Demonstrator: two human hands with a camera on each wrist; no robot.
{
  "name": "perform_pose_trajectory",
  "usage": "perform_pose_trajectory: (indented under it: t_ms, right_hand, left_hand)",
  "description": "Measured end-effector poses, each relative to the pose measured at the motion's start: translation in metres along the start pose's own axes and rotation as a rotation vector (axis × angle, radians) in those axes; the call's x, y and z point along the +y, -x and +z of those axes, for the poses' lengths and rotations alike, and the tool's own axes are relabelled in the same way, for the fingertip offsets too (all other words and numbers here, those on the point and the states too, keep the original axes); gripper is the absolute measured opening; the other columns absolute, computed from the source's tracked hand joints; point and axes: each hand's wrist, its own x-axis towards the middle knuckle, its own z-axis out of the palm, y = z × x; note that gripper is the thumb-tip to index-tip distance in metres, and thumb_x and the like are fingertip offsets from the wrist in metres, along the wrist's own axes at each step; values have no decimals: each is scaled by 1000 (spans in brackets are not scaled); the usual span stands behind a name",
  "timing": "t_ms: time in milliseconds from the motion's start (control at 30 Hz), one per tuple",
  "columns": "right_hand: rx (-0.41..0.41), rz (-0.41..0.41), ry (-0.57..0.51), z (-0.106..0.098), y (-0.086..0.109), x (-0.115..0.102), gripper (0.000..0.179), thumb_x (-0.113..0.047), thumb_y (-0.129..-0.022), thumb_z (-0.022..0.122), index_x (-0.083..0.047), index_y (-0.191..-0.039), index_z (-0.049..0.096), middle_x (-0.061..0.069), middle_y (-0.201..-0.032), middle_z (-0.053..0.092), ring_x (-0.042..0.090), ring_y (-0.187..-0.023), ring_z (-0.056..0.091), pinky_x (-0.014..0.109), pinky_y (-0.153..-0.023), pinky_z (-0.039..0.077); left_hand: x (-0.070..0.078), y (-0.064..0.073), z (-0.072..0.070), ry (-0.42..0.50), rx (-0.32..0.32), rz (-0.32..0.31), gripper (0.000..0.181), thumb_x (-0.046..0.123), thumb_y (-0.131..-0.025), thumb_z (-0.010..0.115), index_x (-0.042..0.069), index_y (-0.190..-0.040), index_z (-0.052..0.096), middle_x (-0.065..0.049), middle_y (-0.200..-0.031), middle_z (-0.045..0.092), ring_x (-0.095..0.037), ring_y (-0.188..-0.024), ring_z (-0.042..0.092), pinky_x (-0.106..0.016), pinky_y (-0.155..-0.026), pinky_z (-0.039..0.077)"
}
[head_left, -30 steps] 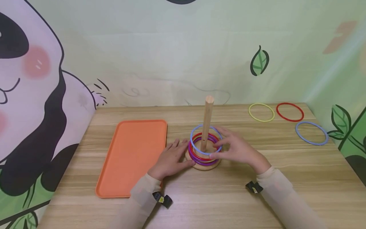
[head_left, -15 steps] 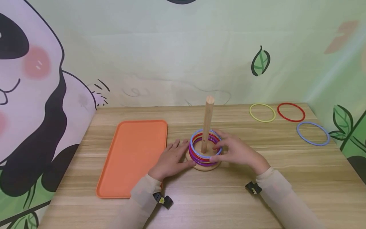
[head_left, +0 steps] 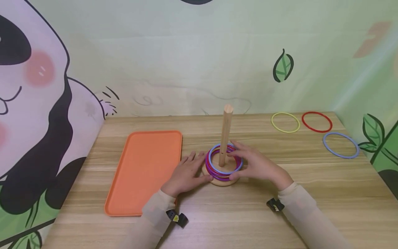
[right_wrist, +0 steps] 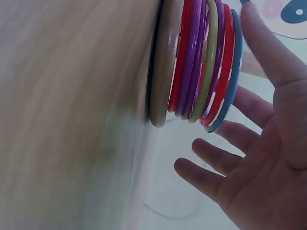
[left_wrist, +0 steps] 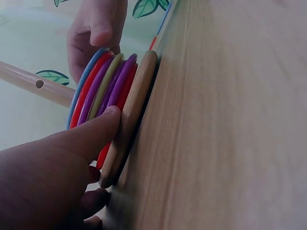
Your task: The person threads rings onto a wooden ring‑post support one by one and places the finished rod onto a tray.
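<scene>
An upright wooden peg (head_left: 225, 135) stands on a round base (right_wrist: 164, 57), its foot encircled by a stack of coloured rings (right_wrist: 189, 62) topped by a blue ring (right_wrist: 235, 67). Left of the peg, the left hand (head_left: 186, 174) has its fingers extended, thumb against the lower rings; right of it, the right hand (head_left: 259, 166) is spread around the stack's edge. Farther left of the peg lies an orange tray (head_left: 146, 169).

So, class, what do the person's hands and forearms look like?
The left hand and right hand are gloveless. The left sleeve and right sleeve are long and pale beige. The left wrist camera, with a yellow mark, and right wrist camera are black.
</scene>
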Motion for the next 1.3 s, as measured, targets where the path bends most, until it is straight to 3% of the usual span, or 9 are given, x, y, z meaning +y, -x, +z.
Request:
perform_pose_trajectory:
  t_ms: [200, 467, 833, 1033, 1300]
  right_hand:
    - [48, 31, -69, -2, 3, 5, 89, -34, -73, 99, -5, -148, 61, 23, -170, 27, 49, -154, 28, 67, -123, 24]
    - [155, 133, -59, -19, 15, 27, 113, -33, -69, 101, -8, -161, 42, 20, -174, 17, 48, -158, 18, 71, -122, 21]
    - [271, 242, -67, -52, 47, 54, 108, -25, -77, 97, -10, -165, 36, 25, -173, 16, 55, -154, 22, 76, -118, 23]
    - [315, 305, -60, -71, 68, 67, 106, -24, -81, 95, -8, -165, 33, 23, -174, 12, 58, -154, 17, 80, -115, 21]
    - [399, 384, -32, -96, 100, 102, 105, -25, -87, 90, -6, -167, 26, 27, -174, 5, 60, -154, 8, 81, -116, 13]
  left_hand:
    - [1, 0, -1, 4, 3, 4, 89, 61, -98, 65, 18, -168, 31, -16, -167, 38, -45, -157, 25, -61, -127, 20]
    - [0, 0, 0, 8, -2, 5, 90, 61, -97, 66, 20, -169, 30, -16, -167, 38, -45, -157, 26, -61, -127, 20]
    - [-1, 0, 1, 12, 8, 8, 88, 61, -97, 65, 20, -168, 32, -16, -166, 39, -45, -156, 27, -61, -126, 21]
    - [-1, 0, 1, 12, 9, 5, 88, 62, -97, 65, 20, -168, 33, -15, -167, 39, -45, -157, 26, -61, -127, 21]
    - [-1, 0, 1, 7, -10, -8, 89, 62, -97, 65, 21, -169, 30, -14, -167, 38, -43, -158, 23, -59, -128, 19]
